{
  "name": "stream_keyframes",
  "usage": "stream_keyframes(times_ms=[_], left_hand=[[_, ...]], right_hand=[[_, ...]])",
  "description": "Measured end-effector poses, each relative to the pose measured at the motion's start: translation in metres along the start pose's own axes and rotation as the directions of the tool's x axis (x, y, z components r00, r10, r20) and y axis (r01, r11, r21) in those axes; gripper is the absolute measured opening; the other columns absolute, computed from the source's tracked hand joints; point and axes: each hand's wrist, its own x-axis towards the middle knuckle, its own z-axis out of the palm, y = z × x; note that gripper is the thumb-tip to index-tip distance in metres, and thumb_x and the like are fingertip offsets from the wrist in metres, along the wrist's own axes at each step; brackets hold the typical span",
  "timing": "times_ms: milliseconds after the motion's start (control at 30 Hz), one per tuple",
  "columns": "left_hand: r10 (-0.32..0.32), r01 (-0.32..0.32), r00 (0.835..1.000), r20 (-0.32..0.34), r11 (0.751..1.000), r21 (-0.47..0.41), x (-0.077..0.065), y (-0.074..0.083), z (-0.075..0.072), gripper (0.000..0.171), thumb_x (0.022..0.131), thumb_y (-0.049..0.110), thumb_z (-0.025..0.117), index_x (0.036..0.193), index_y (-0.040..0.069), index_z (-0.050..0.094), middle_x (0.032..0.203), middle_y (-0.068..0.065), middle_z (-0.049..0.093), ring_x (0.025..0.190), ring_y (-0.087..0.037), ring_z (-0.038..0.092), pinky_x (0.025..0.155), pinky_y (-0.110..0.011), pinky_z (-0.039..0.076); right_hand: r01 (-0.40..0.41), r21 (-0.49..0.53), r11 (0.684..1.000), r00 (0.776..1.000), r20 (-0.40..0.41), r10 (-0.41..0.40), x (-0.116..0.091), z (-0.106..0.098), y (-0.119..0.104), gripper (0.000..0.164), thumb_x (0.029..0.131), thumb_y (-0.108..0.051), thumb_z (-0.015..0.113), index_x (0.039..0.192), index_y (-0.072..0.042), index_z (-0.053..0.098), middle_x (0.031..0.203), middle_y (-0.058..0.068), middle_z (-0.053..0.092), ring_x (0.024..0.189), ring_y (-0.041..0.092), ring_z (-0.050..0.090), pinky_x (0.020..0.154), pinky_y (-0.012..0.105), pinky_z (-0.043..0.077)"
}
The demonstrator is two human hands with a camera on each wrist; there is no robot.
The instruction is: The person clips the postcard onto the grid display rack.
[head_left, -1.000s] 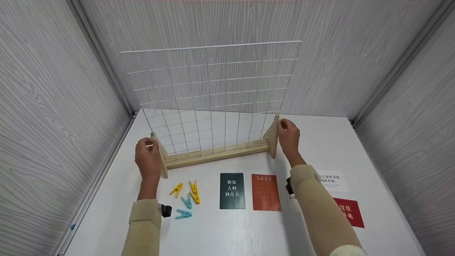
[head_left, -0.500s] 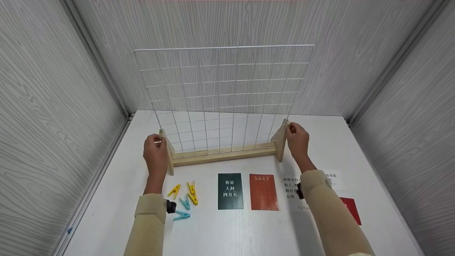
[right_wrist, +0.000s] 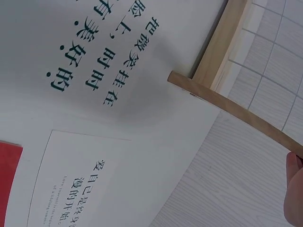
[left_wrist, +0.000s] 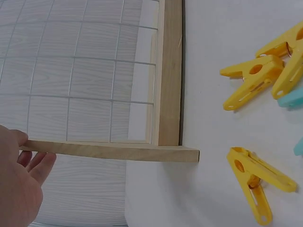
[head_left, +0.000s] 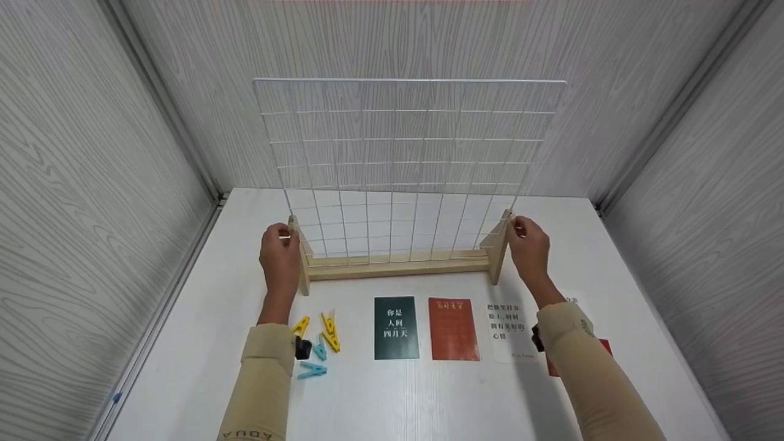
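Observation:
A white wire grid panel stands upright in a wooden stand with a side board at each end. My left hand pinches the upper end of the left side board between thumb and fingers. At the other end, my right hand pinches the top of the right side board; in the right wrist view only part of that hand shows at the edge. The stand sits behind a row of cards, its front bar facing me.
Yellow clothespins and blue clothespins lie front left on the white table. A green card, an orange-red card and a white card lie in front. A red card is partly under my right sleeve.
Both hands have shifted right with the stand and grid. The stand has turned, so its front bar and the grid's top edge now run nearly level across the head view.

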Motion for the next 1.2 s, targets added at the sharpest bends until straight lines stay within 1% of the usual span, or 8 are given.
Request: stream_keyframes(times_ms=[100,267,500,633,800,967,1033,1200], left_hand=[[0.007,-0.006,1.0,0.013,1.0,-0.013,-0.001,0.002,0.006,0.024,0.104,0.023,0.056,0.12,0.005,0.057,0.115,-0.012,0.061,0.101,-0.026,0.063,0.085,-0.04,0.053],[-0.004,0.005,0.999,0.045,0.999,-0.037,-0.003,0.005,0.016,0.024,0.104,0.024,0.056,0.12,0.006,0.056,0.115,-0.011,0.06,0.101,-0.025,0.063,0.084,-0.04,0.054],[-0.012,0.015,0.998,0.069,0.999,-0.047,-0.003,0.013,0.028,0.025,0.104,0.025,0.055,0.12,0.006,0.056,0.115,-0.01,0.06,0.1,-0.024,0.063,0.083,-0.039,0.054],[-0.01,0.014,0.997,0.079,0.998,-0.054,-0.003,0.015,0.035,0.024,0.103,0.023,0.056,0.119,0.006,0.057,0.115,-0.011,0.061,0.1,-0.024,0.063,0.084,-0.039,0.054],[-0.006,0.011,0.996,0.093,0.998,-0.056,-0.004,0.019,0.041,0.023,0.103,0.022,0.057,0.119,0.006,0.057,0.114,-0.011,0.061,0.099,-0.024,0.063,0.083,-0.038,0.054],[-0.006,0.014,0.994,0.109,0.997,-0.07,-0.004,0.021,0.045,0.023,0.103,0.023,0.057,0.119,0.007,0.057,0.114,-0.01,0.061,0.099,-0.022,0.063,0.083,-0.038,0.054],[-0.004,0.011,0.994,0.108,0.998,-0.067,-0.004,0.021,0.047,0.023,0.103,0.024,0.057,0.119,0.007,0.057,0.114,-0.009,0.061,0.1,-0.022,0.063,0.083,-0.037,0.054],[0.043,-0.039,0.995,0.086,0.998,-0.049,-0.004,0.021,0.048,0.021,0.102,0.02,0.059,0.117,0.006,0.058,0.112,-0.011,0.062,0.098,-0.024,0.064,0.082,-0.039,0.055]], right_hand=[[0.007,-0.012,1.0,1.0,-0.004,-0.007,-0.001,-0.007,0.003,0.031,0.102,-0.023,0.058,0.12,0.001,0.067,0.111,0.016,0.069,0.106,0.027,0.068,0.087,0.041,0.057],[0.022,-0.032,0.999,0.999,-0.027,-0.023,-0.001,-0.018,0.009,0.029,0.102,-0.02,0.06,0.119,0.003,0.067,0.11,0.019,0.069,0.104,0.03,0.068,0.086,0.041,0.055],[0.014,-0.035,0.999,0.999,-0.043,-0.015,-0.001,-0.032,0.015,0.029,0.101,-0.021,0.06,0.118,0.002,0.068,0.109,0.018,0.069,0.103,0.028,0.067,0.085,0.04,0.053],[0.012,-0.056,0.998,0.999,-0.038,-0.014,-0.001,-0.039,0.02,0.031,0.102,-0.023,0.059,0.119,0.001,0.067,0.111,0.017,0.07,0.105,0.027,0.067,0.087,0.038,0.054],[0.009,-0.065,0.998,0.999,-0.034,-0.012,-0.002,-0.049,0.022,0.03,0.102,-0.023,0.06,0.12,0.0,0.067,0.111,0.016,0.069,0.105,0.027,0.067,0.085,0.035,0.053],[-0.006,-0.065,0.998,0.999,-0.046,0.003,-0.002,-0.052,0.024,0.029,0.101,-0.022,0.06,0.119,-0.001,0.067,0.111,0.015,0.07,0.105,0.026,0.066,0.084,0.031,0.051],[-0.006,-0.063,0.998,0.999,-0.048,0.003,-0.001,-0.053,0.026,0.029,0.101,-0.022,0.06,0.119,-0.001,0.068,0.111,0.015,0.07,0.105,0.026,0.066,0.085,0.032,0.052],[0.038,-0.068,0.997,0.997,-0.065,-0.042,0.0,-0.053,0.029,0.029,0.101,-0.02,0.062,0.119,0.002,0.068,0.11,0.019,0.07,0.104,0.03,0.067,0.087,0.04,0.053]])
